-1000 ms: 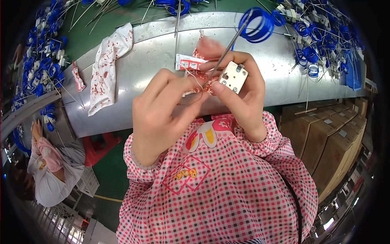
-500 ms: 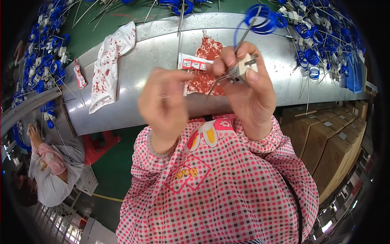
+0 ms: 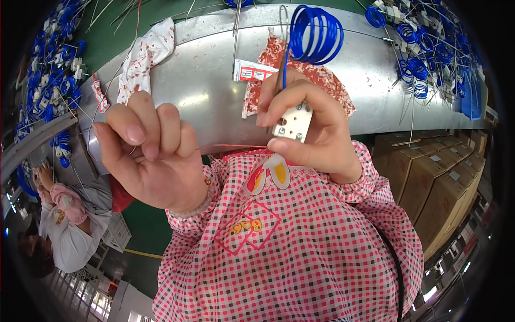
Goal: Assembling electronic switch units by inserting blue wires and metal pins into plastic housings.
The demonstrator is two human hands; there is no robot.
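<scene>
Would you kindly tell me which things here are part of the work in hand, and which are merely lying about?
In hand: right hand, white block, blue coil, thin wire, left hand.
Lying about: spotted cloth, small packet, cardboard boxes.

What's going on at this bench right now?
A person in a pink checked smock holds a small white metal part in the right hand, raised over a shiny metal bench. A blue coiled tube rises from the part. The left hand pinches a thin reddish wire that runs across to the part. Spotted cloths and more blue coils lie around the bench.
</scene>
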